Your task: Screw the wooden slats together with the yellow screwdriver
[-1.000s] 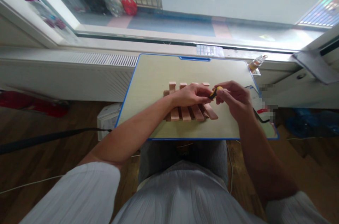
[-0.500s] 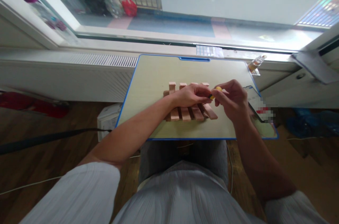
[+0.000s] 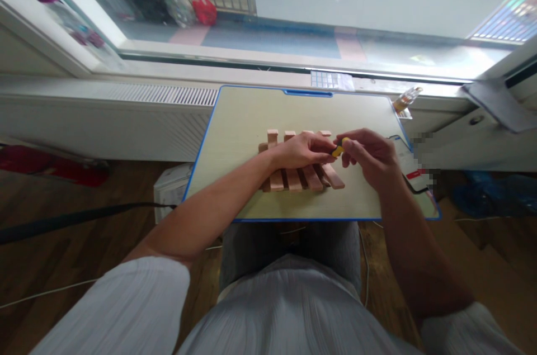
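A stubby yellow-and-black handle, which looks like a screwdriver's, sits between my two hands. My right hand is closed, thumb and fingers pinching its right end. My left hand reaches across a small slatted wooden piece, with thumb and fingertips closed at the handle's left end. Any shaft or tip is hidden by the left fingers. Several pale wood slats lie side by side across a crosspiece, partly covered by my left hand and wrist. The rightmost slat slants outward at its near end.
The wooden piece lies on a pale, blue-edged table. A phone lies at the right, beside my right forearm. A clear bottle stands past the far right corner. Behind the table are a radiator and a window.
My right hand has shifted slightly right and its fingers have changed position on the handle, so more of the yellow and black shows. My left hand and the wooden piece stay in place.
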`<move>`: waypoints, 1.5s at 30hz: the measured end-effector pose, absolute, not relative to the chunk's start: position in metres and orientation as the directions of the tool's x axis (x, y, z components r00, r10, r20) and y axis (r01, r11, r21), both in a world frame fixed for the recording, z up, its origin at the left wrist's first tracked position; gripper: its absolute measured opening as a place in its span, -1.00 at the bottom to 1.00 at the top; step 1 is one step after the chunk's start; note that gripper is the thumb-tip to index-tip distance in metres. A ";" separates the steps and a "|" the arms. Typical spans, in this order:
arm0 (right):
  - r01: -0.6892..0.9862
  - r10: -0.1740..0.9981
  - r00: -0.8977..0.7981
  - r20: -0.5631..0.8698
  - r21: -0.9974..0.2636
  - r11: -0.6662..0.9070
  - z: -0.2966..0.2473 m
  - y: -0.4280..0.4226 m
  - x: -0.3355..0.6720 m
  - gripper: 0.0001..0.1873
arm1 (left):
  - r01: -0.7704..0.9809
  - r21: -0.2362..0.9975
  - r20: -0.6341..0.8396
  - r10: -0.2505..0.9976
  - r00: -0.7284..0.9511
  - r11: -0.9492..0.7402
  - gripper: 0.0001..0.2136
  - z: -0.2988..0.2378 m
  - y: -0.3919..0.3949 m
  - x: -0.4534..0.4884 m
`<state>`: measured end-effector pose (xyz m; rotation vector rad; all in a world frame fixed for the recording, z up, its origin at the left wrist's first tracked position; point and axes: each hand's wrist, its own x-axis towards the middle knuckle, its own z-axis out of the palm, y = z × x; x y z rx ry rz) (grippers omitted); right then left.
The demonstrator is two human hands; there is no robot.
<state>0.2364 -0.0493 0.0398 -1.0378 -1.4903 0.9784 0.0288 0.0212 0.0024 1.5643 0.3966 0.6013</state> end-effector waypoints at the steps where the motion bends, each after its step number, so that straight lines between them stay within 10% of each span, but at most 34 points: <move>1: 0.110 0.953 -0.082 0.292 -0.948 0.300 0.039 -0.049 0.235 -0.63 | -0.107 0.989 0.148 0.577 0.803 -0.105 -0.72 0.002 0.022 0.028; 38: -0.008 0.930 0.073 0.360 -0.932 0.362 0.017 -0.048 0.222 -0.61 | -0.207 0.976 0.118 0.622 0.774 0.072 -0.72 -0.004 0.020 0.034; 45: 0.027 0.955 -0.109 0.274 -0.960 0.279 0.024 -0.050 0.240 -0.74 | -0.238 0.967 0.143 0.572 0.808 0.094 -0.74 -0.003 0.021 0.034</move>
